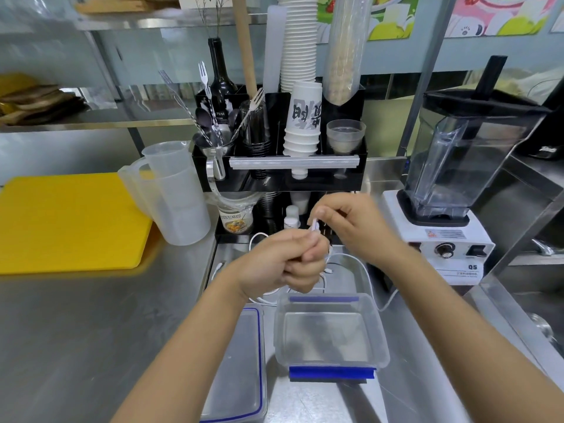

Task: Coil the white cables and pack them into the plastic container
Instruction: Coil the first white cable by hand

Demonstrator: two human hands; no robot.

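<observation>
Both hands, left hand (283,264) and right hand (351,221), pinch the limp, light white cable (364,270) above the plastic container (331,363); best gripped near its plug.

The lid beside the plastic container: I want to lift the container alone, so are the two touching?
Apart. In the head view a strip of bare steel counter shows between the lid and the container along their facing edges.

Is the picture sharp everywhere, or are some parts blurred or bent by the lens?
Head view: the hands, left hand and right hand, are slightly motion-blurred around the white cable; the shelf uprights bend near the edges; soft glare lies on the steel counter; the plastic container is fairly sharp.
</observation>
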